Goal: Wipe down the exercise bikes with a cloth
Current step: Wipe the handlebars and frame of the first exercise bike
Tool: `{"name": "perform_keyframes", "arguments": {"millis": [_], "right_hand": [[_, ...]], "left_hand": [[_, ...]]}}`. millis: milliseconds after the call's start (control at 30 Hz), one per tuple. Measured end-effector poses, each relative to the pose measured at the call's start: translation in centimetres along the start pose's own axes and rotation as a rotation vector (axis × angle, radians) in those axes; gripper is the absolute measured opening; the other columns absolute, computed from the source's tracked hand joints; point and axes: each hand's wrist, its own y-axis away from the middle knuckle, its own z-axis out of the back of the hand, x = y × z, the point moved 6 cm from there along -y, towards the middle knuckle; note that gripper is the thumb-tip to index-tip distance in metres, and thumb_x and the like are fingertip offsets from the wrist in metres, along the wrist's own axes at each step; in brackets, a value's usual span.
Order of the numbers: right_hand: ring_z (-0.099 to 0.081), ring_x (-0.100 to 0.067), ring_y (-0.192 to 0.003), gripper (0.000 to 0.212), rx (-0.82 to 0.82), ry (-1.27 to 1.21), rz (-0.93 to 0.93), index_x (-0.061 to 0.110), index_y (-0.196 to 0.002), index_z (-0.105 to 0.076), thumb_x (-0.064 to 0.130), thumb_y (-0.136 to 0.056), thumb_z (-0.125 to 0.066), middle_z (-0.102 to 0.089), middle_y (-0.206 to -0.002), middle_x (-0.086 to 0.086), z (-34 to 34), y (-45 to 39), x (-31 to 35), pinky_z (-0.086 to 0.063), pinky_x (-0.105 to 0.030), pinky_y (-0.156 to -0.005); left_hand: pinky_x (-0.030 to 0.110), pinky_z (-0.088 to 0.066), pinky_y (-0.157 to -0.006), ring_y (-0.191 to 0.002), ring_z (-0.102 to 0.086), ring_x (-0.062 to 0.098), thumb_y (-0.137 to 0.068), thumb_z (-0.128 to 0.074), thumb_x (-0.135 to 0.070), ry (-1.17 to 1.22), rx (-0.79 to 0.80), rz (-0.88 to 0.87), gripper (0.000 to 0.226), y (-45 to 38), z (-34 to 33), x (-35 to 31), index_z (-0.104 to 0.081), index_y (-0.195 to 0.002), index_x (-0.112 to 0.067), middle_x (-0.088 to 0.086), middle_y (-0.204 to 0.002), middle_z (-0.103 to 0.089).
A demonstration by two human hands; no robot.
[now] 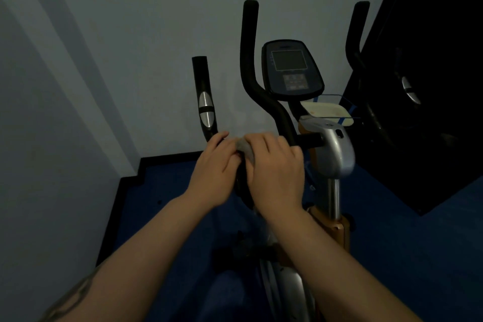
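At the far left a pale wall (78, 86) runs down to a black skirting (125, 185) and a blue floor (170, 217). Right of that stands the exercise bike (337, 149), its short left handlebar (205, 102), black with a silver sensor plate, rising just above the hands. The left hand (211, 175) reaches in from the near left, its fingers (220, 137) bent over the base of that handlebar and touching the grey cloth (244, 148); whether they truly clamp the bar or the cloth I cannot tell. The cloth lies bunched on the bike's low black bar, between the two hands. The right hand (277, 172) lies just beside the left, its fingers (264, 140) curled down over the cloth, pressing it to the bar. Farther right, a tall curved handle (251, 60) rises beside the console (291, 70), whose screen is dark. Below the console sits a pale tray (326, 111), then the silver stem housing (337, 149). At the far right a second curved handle (356, 31) stands before a dark panel (431, 86).
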Motion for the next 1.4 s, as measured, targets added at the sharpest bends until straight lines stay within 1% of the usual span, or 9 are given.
{"name": "perform_keyframes", "arguments": {"millis": [267,467,633,767,900,1033,1133,1267,1400], "right_hand": [[-0.053,-0.018,-0.08,0.032,-0.025,-0.024,0.139,0.017,-0.108,-0.066,0.019,-0.077,-0.058,-0.065,-0.095,0.0,1.1,4.2,-1.1,-0.027,-0.029,-0.068],[-0.057,-0.019,-0.081,0.022,0.04,-0.001,-0.032,0.017,-0.105,-0.066,0.019,-0.083,-0.069,-0.064,-0.091,-0.001,0.0,-0.1,-0.2,-0.039,-0.032,-0.07],[-0.051,-0.017,-0.08,0.028,0.034,-0.09,0.011,0.019,-0.108,-0.063,0.02,-0.081,-0.055,-0.062,-0.097,0.001,1.3,5.8,-0.5,-0.025,-0.028,-0.067],[-0.054,-0.018,-0.081,0.023,0.101,-0.124,-0.082,0.018,-0.106,-0.063,0.016,-0.083,-0.061,-0.062,-0.094,0.001,0.5,3.6,-0.2,-0.03,-0.03,-0.069],[-0.055,-0.019,-0.089,0.017,0.142,-0.234,-0.21,0.017,-0.107,-0.061,0.019,-0.09,-0.058,-0.062,-0.101,0.0,-0.5,1.4,0.2,-0.039,-0.034,-0.077],[-0.054,-0.013,-0.08,0.016,0.091,-0.308,-0.152,0.024,-0.103,-0.06,0.021,-0.088,-0.055,-0.059,-0.096,0.007,1.0,5.7,0.2,-0.041,-0.03,-0.068],[-0.055,-0.014,-0.082,0.023,0.11,-0.313,-0.16,0.021,-0.102,-0.062,0.026,-0.091,-0.043,-0.06,-0.095,0.006,0.3,4.5,0.3,-0.042,-0.032,-0.07],[-0.055,-0.017,-0.091,0.016,0.136,-0.346,-0.263,0.015,-0.105,-0.062,0.02,-0.094,-0.052,-0.06,-0.101,0.0,-0.7,2.0,0.6,-0.038,-0.031,-0.078],[-0.056,-0.015,-0.084,0.017,0.104,-0.423,-0.185,0.025,-0.101,-0.056,0.027,-0.092,-0.043,-0.058,-0.095,0.004,0.7,4.9,1.0,-0.047,-0.034,-0.072]], "left_hand": [[0.033,-0.022,-0.116,-0.139,-0.018,0.007,-0.093,-0.022,-0.029,-0.045,-0.002,-0.035,0.052,0.0,0.1,-0.2,-0.05,-0.136,-0.021,-0.007,-0.136,-0.05],[0.039,-0.025,-0.114,-0.137,-0.018,0.005,-0.102,-0.032,-0.016,0.021,-0.002,0.001,0.035,0.0,0.2,-0.4,-0.052,-0.131,-0.02,-0.039,-0.118,-0.03],[0.038,-0.022,-0.116,-0.139,-0.017,0.006,-0.092,-0.023,-0.03,-0.003,0.014,-0.01,0.051,-0.1,0.1,-0.2,-0.049,-0.136,-0.023,-0.007,-0.138,-0.048],[0.036,-0.023,-0.115,-0.14,-0.019,0.009,-0.093,-0.024,-0.028,0.005,-0.021,-0.023,0.05,0.0,0.1,-0.3,-0.052,-0.134,-0.02,-0.009,-0.138,-0.048],[0.04,-0.027,-0.114,-0.139,-0.025,0.013,-0.101,-0.029,-0.018,0.046,-0.048,-0.02,0.038,0.2,0.2,-0.2,-0.052,-0.132,-0.017,-0.034,-0.124,-0.035],[0.029,-0.021,-0.113,-0.138,-0.019,0.006,-0.093,-0.024,-0.028,0.008,-0.015,-0.024,0.049,0.0,0.0,0.0,-0.052,-0.134,-0.022,-0.006,-0.134,-0.052],[0.025,-0.021,-0.11,-0.137,-0.019,0.003,-0.093,-0.023,-0.03,0.042,-0.036,-0.016,0.049,0.0,-0.2,0.1,-0.053,-0.132,-0.024,-0.006,-0.131,-0.053],[0.026,-0.021,-0.111,-0.14,-0.02,0.009,-0.094,-0.024,-0.036,0.036,-0.037,-0.048,0.045,0.2,-0.2,0.0,-0.05,-0.13,-0.028,-0.014,-0.128,-0.049],[0.021,-0.019,-0.108,-0.138,-0.02,0.008,-0.093,-0.027,-0.027,0.006,-0.024,-0.039,0.048,-0.1,-0.3,0.1,-0.053,-0.132,-0.02,-0.005,-0.129,-0.054]]}}
